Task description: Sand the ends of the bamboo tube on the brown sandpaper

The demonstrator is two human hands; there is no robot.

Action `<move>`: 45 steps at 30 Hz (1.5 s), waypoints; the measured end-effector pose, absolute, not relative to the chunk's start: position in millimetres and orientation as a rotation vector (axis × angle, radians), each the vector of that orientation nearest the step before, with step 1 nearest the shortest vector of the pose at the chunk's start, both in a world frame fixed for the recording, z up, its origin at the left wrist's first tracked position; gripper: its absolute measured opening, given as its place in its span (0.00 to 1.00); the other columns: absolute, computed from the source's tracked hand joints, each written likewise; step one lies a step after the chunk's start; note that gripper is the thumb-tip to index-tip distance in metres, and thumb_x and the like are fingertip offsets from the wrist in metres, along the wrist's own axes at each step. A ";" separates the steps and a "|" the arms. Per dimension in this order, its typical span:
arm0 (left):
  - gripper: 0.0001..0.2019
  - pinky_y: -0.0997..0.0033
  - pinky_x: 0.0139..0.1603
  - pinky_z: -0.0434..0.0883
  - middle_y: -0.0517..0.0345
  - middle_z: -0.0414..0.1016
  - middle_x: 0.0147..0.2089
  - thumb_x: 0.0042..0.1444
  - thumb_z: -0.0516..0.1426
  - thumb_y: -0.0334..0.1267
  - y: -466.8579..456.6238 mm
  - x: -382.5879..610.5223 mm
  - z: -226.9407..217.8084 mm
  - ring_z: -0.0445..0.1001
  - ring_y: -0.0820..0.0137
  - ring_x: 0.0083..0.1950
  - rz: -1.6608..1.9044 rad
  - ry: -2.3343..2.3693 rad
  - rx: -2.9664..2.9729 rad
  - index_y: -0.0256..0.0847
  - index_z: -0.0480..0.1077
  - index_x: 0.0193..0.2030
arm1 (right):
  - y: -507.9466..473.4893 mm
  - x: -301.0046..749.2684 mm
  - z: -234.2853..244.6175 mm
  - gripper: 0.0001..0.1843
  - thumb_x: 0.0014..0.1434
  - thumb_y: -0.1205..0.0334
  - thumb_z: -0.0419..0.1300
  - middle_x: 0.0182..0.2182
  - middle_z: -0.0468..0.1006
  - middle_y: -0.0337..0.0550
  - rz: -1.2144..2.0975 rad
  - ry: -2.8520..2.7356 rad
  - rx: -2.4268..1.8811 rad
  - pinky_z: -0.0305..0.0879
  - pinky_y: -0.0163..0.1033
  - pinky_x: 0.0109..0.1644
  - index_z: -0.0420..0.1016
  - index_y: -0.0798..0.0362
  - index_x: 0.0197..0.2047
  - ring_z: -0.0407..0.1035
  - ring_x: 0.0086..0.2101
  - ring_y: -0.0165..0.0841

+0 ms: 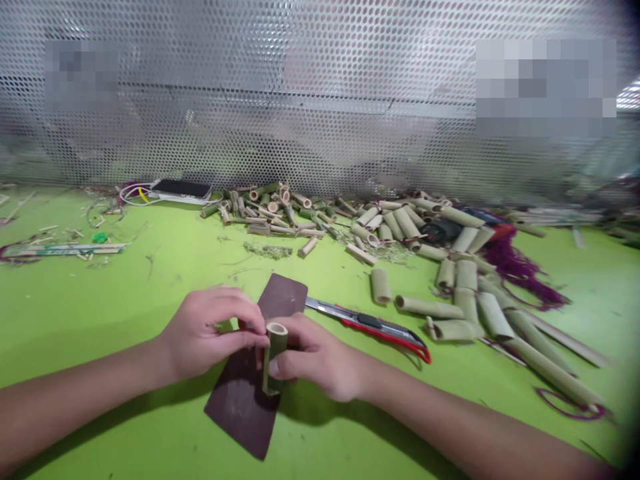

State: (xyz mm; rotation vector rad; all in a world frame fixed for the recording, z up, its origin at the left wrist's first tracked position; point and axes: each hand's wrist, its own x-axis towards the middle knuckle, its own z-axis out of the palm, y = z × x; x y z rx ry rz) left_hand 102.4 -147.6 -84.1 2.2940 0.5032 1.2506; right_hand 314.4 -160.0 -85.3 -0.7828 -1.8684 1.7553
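A short green bamboo tube (pixel 277 343) stands nearly upright over a brown sheet of sandpaper (pixel 245 400), its hollow end facing up. My right hand (pixel 320 357) is closed around the tube from the right, thumb across its front. From the left, the pinched thumb and fingers of my left hand (pixel 215 333) touch the tube beside its upper rim; any small thing between those fingertips is hidden. Just beyond my right hand lies a red and black utility knife (pixel 370 323), blade out, its tip by the sandpaper.
Cut bamboo pieces (pixel 467 280) spread over the right of the green table (pixel 165 267), and more thin pieces (pixel 270 207) are heaped at the back. Purple string (pixel 520 267) lies among them. A phone (pixel 181 189) with a white cable rests near the perforated metal screen (pixel 320 107).
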 end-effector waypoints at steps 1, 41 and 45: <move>0.05 0.74 0.34 0.79 0.59 0.83 0.32 0.64 0.64 0.37 -147.8 102.5 -84.2 0.80 0.73 0.32 1.236 0.512 2.273 0.40 0.79 0.37 | -160.1 314.4 -85.8 0.06 0.53 0.63 0.63 0.21 0.63 0.30 1.750 -1.875 -0.775 0.53 0.33 0.28 0.68 0.52 0.28 0.57 0.23 0.27; 0.08 0.73 0.37 0.71 0.59 0.81 0.34 0.69 0.59 0.39 -152.7 99.3 -77.6 0.77 0.73 0.35 1.098 0.362 2.431 0.41 0.74 0.38 | -168.8 314.7 -92.6 0.08 0.63 0.57 0.50 0.24 0.70 0.37 0.249 -2.517 -0.685 0.54 0.40 0.28 0.62 0.48 0.32 0.58 0.23 0.32; 0.09 0.71 0.39 0.69 0.58 0.80 0.34 0.72 0.56 0.39 -151.2 97.2 -80.5 0.77 0.73 0.35 1.057 0.318 2.486 0.41 0.73 0.40 | -167.1 315.2 -93.1 0.08 0.63 0.58 0.50 0.23 0.69 0.37 0.263 -2.536 -0.661 0.53 0.39 0.27 0.60 0.48 0.32 0.56 0.23 0.31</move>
